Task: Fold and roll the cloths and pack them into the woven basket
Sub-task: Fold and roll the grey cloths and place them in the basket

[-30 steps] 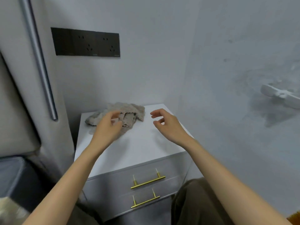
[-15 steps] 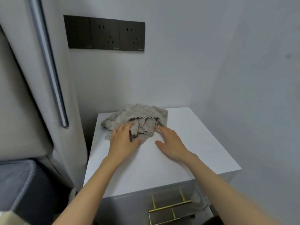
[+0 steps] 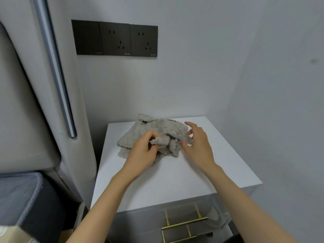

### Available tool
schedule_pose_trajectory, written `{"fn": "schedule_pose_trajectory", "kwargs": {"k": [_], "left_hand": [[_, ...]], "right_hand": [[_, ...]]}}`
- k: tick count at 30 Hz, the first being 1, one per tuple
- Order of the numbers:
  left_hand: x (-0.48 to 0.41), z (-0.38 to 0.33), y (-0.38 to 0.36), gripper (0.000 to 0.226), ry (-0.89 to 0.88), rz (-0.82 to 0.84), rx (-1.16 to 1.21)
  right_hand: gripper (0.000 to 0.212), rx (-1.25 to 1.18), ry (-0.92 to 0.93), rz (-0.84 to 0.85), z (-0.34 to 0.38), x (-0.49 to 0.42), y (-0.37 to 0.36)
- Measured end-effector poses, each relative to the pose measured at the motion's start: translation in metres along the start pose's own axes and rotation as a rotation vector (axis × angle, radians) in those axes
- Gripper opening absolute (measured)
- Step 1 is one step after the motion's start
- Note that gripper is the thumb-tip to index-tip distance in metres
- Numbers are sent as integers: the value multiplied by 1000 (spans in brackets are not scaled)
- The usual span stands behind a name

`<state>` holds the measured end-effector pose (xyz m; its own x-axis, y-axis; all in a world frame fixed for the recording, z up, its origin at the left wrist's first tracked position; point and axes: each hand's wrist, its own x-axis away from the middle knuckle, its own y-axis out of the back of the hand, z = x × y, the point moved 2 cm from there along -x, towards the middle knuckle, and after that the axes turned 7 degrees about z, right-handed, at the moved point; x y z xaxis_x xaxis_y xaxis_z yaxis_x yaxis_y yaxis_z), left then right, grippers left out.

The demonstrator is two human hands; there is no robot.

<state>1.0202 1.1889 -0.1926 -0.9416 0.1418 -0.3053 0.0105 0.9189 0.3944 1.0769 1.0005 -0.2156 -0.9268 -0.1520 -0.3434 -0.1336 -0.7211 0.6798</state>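
A grey nubby cloth [image 3: 158, 132] lies on a white cabinet top [image 3: 175, 176] with brass handles [image 3: 184, 223] under black sockets [image 3: 114, 38].

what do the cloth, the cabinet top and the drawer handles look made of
Cloth: soft grey-beige fabric, probably microfibre or terry; nubby pile, scalloped edges.
Cabinet top: smooth matt white, perhaps painted or laminated board; no grain shows.
Drawer handles: likely metal, brass-coloured with a sheen.

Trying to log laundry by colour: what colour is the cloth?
The cloth is plain grey-beige, with a nubby texture and scalloped edges. The head view shows it best.
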Motion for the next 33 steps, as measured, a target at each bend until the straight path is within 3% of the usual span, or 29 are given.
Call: {"fn": "schedule_pose_trajectory", "kwargs": {"k": [3, 5, 9, 11, 15, 17, 19, 21, 24, 26, 29, 31, 33], "left_hand": [[7, -11, -2, 19, -28, 91, 111], [10, -16, -1, 18, -39, 69, 133], [9, -20, 3, 19, -69, -133, 142], [7, -20, 5, 23, -56, -196, 163], [7, -14, 9, 26, -49, -133, 153], [10, -9, 11, 22, -49, -1, 82], [16, -3, 13, 15, -25, 229, -19], [23, 1, 13, 27, 30, 456, -68], [30, 6, 11, 46, 116, 463, -120], [31, 12, 12, 56, 186, 259, -303], [30, 19, 14, 56, 286, 24, -569], [28, 21, 13, 56, 375, 30, -523], [25, 23, 8, 56, 431, 104, -413]], "right_hand": [[36, 67, -74, -9, -7, 0, 4], [22, 57, -57, -41, -7, 0, 11], [22, -257, -28, -177, 5, 3, 44], [23, -289, 23, -226, 12, 7, 60], [15, -244, 108, -233, 17, 19, 85], [9, -211, 99, -51, 9, 24, 96], [10, -196, 37, 294, 1, 33, 100], [17, -115, -28, 633, -6, 42, 100], [34, -4, -57, 867, -12, 53, 98], [43, -61, -114, 845, -11, 55, 101], [60, -188, -263, 657, -18, 49, 102], [68, -153, -371, 514, -27, 44, 100], [58, 29, -390, 468, -37, 42, 95]]}}
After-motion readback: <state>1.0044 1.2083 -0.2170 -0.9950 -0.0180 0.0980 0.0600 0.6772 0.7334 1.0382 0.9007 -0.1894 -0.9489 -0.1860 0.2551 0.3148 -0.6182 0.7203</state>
